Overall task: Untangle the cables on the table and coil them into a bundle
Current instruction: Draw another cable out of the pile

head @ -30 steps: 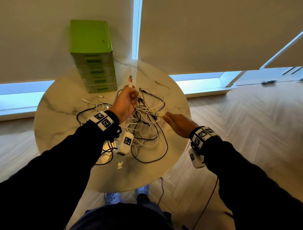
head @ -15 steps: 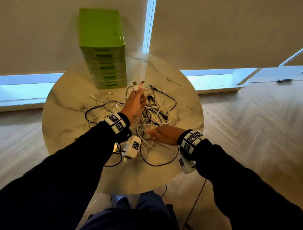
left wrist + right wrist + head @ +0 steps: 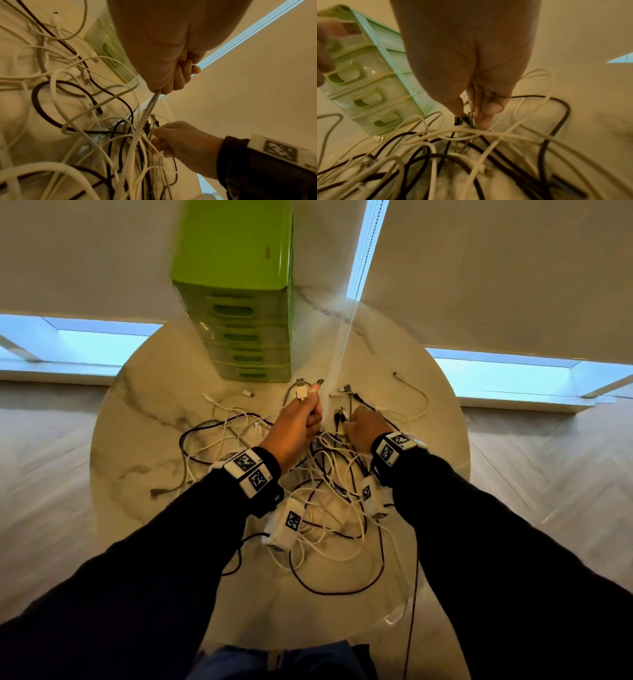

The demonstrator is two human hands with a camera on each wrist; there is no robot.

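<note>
A tangle of white and black cables lies spread over the round marble table. My left hand is raised a little above the pile and grips a bunch of cable ends, with a white USB plug sticking out above the fist. In the left wrist view the gripped cables run taut down into the pile. My right hand sits just right of the left, low on the pile. Its thumb and fingertips pinch a few dark cable plugs.
A green set of plastic drawers stands at the far side of the table, close behind my hands. Loose cable ends trail toward the right rim. One dark cable hangs off the near edge to the wooden floor.
My right hand has moved from the near side of the pile forward to beside my left hand and now pinches cable plugs. The left hand keeps its grip. The head camera tilted down.
</note>
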